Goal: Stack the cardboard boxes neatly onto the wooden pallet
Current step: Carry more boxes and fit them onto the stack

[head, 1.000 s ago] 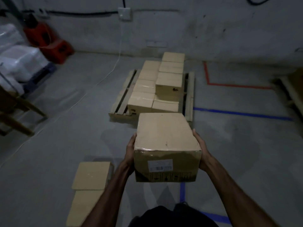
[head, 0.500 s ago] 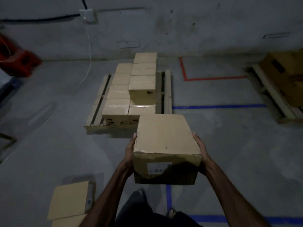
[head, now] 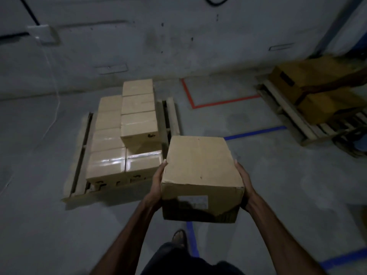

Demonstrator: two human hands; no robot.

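Arms outstretched, left hand (head: 156,185) and right hand (head: 244,181) clamp opposite sides of cardboard box (head: 200,167).

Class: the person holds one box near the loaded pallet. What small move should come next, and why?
Probably carry the held box, gripped by the left hand and right hand, forward and left over the wooden pallet; it is not yet above the stacked boxes.

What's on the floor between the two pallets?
Head view: bare concrete floor with red tape and blue tape, no boxes.
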